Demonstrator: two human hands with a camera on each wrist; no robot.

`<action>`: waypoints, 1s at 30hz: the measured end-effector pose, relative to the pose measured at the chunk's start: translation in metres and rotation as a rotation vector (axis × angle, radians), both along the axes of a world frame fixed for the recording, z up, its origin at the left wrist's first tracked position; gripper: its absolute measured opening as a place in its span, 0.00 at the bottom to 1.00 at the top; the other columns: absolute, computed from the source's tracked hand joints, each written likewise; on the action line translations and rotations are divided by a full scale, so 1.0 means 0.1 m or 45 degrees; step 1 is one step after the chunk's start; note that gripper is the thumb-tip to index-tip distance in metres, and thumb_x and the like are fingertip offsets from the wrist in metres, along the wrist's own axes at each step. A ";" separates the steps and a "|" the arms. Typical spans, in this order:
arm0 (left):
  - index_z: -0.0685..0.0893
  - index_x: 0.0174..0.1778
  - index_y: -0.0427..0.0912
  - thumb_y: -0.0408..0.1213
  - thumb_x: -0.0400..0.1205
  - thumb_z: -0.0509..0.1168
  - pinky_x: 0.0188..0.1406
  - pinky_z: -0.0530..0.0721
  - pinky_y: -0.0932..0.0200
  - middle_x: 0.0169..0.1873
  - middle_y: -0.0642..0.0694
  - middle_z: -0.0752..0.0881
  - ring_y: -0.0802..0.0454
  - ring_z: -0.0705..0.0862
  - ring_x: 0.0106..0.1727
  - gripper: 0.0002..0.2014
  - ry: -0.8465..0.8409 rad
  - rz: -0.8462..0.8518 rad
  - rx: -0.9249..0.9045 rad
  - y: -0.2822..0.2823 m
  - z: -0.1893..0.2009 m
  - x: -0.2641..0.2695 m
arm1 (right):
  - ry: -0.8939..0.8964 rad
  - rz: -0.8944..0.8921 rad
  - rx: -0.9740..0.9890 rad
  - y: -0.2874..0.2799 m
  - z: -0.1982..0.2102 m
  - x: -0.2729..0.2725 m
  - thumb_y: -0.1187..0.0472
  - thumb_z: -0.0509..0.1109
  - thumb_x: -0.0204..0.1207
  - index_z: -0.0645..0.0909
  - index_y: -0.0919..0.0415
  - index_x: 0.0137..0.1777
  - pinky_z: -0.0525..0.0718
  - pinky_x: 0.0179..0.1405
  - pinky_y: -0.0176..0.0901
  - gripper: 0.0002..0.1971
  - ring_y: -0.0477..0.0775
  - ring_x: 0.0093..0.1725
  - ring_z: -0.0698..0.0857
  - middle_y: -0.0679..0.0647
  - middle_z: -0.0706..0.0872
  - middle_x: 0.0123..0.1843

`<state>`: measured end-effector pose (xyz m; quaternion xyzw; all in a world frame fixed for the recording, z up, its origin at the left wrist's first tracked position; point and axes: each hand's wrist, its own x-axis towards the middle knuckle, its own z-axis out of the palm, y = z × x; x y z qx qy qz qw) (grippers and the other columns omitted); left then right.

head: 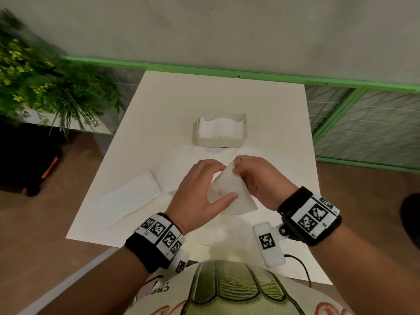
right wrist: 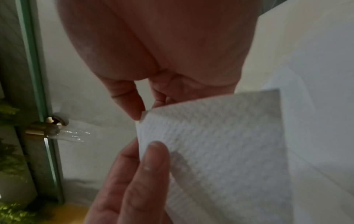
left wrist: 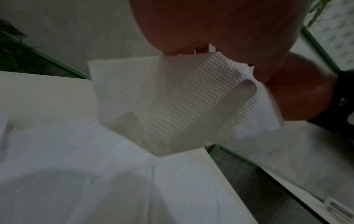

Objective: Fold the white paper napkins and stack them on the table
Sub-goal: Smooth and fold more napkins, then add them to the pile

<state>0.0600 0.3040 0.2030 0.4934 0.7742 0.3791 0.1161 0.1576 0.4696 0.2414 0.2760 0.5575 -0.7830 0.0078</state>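
**Both hands holding one napkin above the table**

The left hand (head: 200,196) and the right hand (head: 259,180) are holding a single white napkin (head: 231,192) between them, lifted off the white table (head: 227,98); the left thumb is lying across the near face of the paper while its fingers are curling behind the far edge; the right hand is pinching the top corner between thumb and fingers, seen close in the right wrist view at the napkin's upper left corner; from the left wrist view the embossed paper is showing a fold, with a finger's shadow behind the sheet; the napkin is hanging tilted, its lower corner pointing towards the person. A folded napkin (head: 129,201) is lying flat on the table to the left, apart from the hands; a white box of napkins (head: 219,130) is sitting further back, near the table's middle; a green plant (head: 45,78) is standing off the table's left side.
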 end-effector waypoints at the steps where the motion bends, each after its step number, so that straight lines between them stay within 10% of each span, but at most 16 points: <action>1: 0.78 0.69 0.50 0.58 0.80 0.71 0.65 0.77 0.62 0.62 0.58 0.79 0.59 0.79 0.64 0.25 -0.022 0.002 -0.003 0.00 0.01 -0.01 | 0.010 0.000 -0.030 0.00 0.01 -0.01 0.65 0.64 0.75 0.75 0.57 0.33 0.72 0.35 0.45 0.09 0.55 0.37 0.73 0.58 0.74 0.36; 8: 0.89 0.54 0.52 0.50 0.83 0.72 0.46 0.84 0.62 0.42 0.63 0.89 0.63 0.87 0.45 0.09 -0.405 0.115 -0.048 -0.17 -0.12 -0.16 | -0.075 -0.149 0.066 0.00 -0.06 -0.09 0.59 0.68 0.71 0.79 0.56 0.36 0.71 0.38 0.49 0.04 0.56 0.39 0.74 0.53 0.76 0.35; 11: 0.88 0.43 0.50 0.47 0.84 0.71 0.35 0.75 0.66 0.30 0.61 0.84 0.62 0.80 0.32 0.07 -0.474 0.142 -0.108 -0.33 -0.21 -0.26 | -0.085 -0.194 0.307 -0.08 -0.13 -0.17 0.53 0.73 0.68 0.81 0.54 0.49 0.77 0.46 0.43 0.11 0.53 0.48 0.83 0.48 0.85 0.50; 14: 0.86 0.40 0.52 0.49 0.84 0.71 0.32 0.76 0.62 0.29 0.58 0.84 0.59 0.80 0.31 0.08 -0.436 0.107 -0.183 -0.52 -0.24 -0.38 | 0.005 0.245 1.152 -0.20 -0.19 -0.26 0.40 0.78 0.63 0.73 0.39 0.72 0.70 0.71 0.39 0.35 0.46 0.73 0.71 0.43 0.75 0.74; 17: 0.85 0.41 0.53 0.52 0.84 0.69 0.37 0.81 0.56 0.33 0.55 0.86 0.57 0.84 0.35 0.09 -0.343 0.017 -0.262 -0.75 -0.24 -0.52 | -0.047 0.797 1.521 -0.40 -0.31 -0.47 0.40 0.80 0.64 0.77 0.37 0.70 0.58 0.83 0.54 0.32 0.51 0.83 0.57 0.44 0.67 0.83; 22: 0.88 0.46 0.50 0.52 0.82 0.70 0.38 0.83 0.55 0.34 0.52 0.88 0.57 0.85 0.35 0.10 -0.395 0.058 -0.433 -1.19 -0.37 -0.78 | -0.153 0.722 0.871 -0.72 -0.54 -0.83 0.59 0.82 0.71 0.87 0.52 0.42 0.84 0.61 0.48 0.05 0.47 0.57 0.87 0.49 0.91 0.56; 25: 0.90 0.47 0.49 0.50 0.80 0.72 0.48 0.88 0.48 0.41 0.51 0.91 0.54 0.90 0.44 0.09 -0.646 0.218 -0.425 -1.56 -0.58 -1.04 | -0.250 0.445 0.513 -0.77 -0.67 -0.98 0.65 0.82 0.72 0.87 0.65 0.44 0.83 0.40 0.42 0.07 0.52 0.40 0.89 0.56 0.91 0.41; 30: 0.91 0.41 0.49 0.41 0.79 0.77 0.42 0.85 0.60 0.38 0.53 0.92 0.58 0.90 0.40 0.02 -0.887 0.413 -0.428 -2.13 -0.83 -1.42 | -0.442 0.497 0.542 -0.98 -1.07 -1.24 0.72 0.78 0.70 0.84 0.70 0.41 0.79 0.39 0.49 0.05 0.56 0.36 0.81 0.57 0.83 0.32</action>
